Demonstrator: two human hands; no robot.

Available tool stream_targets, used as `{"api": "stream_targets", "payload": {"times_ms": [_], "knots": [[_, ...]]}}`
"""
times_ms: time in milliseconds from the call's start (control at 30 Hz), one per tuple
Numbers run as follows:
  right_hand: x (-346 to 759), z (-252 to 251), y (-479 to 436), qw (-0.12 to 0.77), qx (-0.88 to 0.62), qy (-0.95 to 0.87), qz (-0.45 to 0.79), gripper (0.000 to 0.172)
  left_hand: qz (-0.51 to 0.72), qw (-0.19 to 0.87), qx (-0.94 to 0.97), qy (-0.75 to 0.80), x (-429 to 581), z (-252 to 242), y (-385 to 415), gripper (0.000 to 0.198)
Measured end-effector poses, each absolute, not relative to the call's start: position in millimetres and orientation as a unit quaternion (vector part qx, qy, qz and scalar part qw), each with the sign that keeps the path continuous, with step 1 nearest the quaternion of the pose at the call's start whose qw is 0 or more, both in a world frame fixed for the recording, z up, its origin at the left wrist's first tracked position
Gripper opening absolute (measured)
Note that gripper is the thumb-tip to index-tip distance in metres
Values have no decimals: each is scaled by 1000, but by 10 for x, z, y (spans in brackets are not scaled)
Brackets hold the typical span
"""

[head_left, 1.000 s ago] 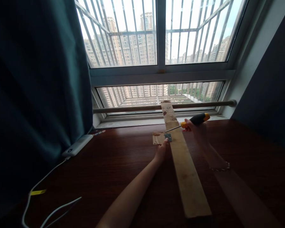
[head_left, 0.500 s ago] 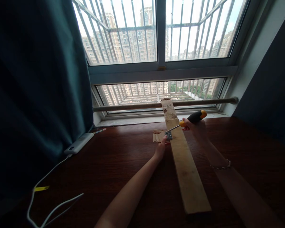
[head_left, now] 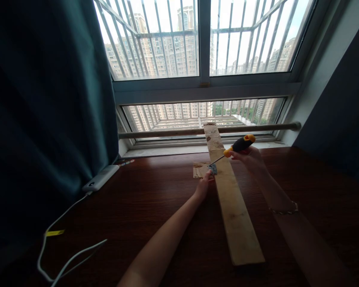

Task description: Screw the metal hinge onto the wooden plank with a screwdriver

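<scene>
My right hand (head_left: 247, 156) is closed around a screwdriver (head_left: 242, 144) with a black and yellow handle. Its shaft slants down to the left, and the tip meets a small metal hinge (head_left: 213, 169). The hinge lies at the left edge of a long wooden board (head_left: 236, 207) and over a short wooden piece (head_left: 200, 170) beside it. With fingers pressed at the hinge and the short piece, my left hand (head_left: 202, 186) holds them from the near side; its lower fingers are partly hidden.
The boards lie on a dark reddish wooden tabletop (head_left: 149, 207). A horizontal rail (head_left: 164, 134) crosses before the window, near the long board's far end. To the left are a white power strip (head_left: 101, 177), a white cable (head_left: 62, 215) with a yellow tag, and a dark curtain (head_left: 56, 99).
My right hand has shifted its hold on the screwdriver, and the handle now tilts up more steeply and slightly leftward. My left hand stays at the hinge. The whole view has moved slightly.
</scene>
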State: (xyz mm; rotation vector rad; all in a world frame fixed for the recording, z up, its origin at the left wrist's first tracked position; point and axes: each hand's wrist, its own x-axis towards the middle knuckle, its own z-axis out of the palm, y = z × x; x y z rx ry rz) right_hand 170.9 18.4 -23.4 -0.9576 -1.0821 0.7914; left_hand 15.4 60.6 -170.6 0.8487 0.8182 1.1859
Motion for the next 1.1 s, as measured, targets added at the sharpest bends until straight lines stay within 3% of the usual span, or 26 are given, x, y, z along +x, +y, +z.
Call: {"api": "stream_targets", "payload": {"times_ms": [133,400,600,667,767,967,1100], "knots": [[1696,-229,165,677,-417,-503,338,43,532,668,377,359,153,-1680,585,38],[1625,-252,109,693,-424,-491,315,32,554,658,382,339,155,-1621,537,37],[1636,-161,66,689,-378,-466,407,55,559,645,381,355,158,-1627,555,39],[1639,-124,36,684,-371,-471,416,55,562,644,376,359,162,-1627,564,38],[1628,-115,7,681,-392,-487,380,47,562,645,368,364,170,-1619,566,35],[1557,-214,13,682,-512,-491,177,37,561,642,373,366,171,-1609,554,33],[1537,-202,19,710,-452,-468,269,45,562,634,377,375,160,-1597,548,33]]}}
